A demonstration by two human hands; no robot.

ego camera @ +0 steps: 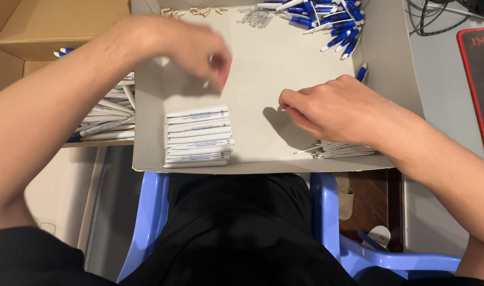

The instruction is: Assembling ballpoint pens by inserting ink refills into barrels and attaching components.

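One shallow grey cardboard tray [146, 132] lies across the person's lap, over a blue plastic chair [146, 228]. To its left stands one brown cardboard box [51, 26] with a loose heap of white pen barrels [107, 119] inside, too tangled to count. On the far right a dark pad with a red edge [478, 90] rests on a grey surface [438, 63].

Inside the tray, a neat stack of white pen barrels [198, 136] lies near the front left, about ten showing, side by side and touching. In the far right corner is a pile of blue-and-white pen parts [332, 18], well over a dozen. A small heap of thin metal springs [257, 17] and a few tan bits [197, 10] lie along the far wall. A bundle of thin white refills [340, 151] lies at the front right, partly under the right wrist; their number cannot be told.

The left hand [191, 50] hovers blurred above the tray, just beyond the stack; its fingers are curled narrow around a small white piece [206, 83], hardly discernible. The right hand [332, 108] rests low in the tray, its fingers [287, 100] pinched together on something thin and white at their tips, apart from the stack and just above the refills.
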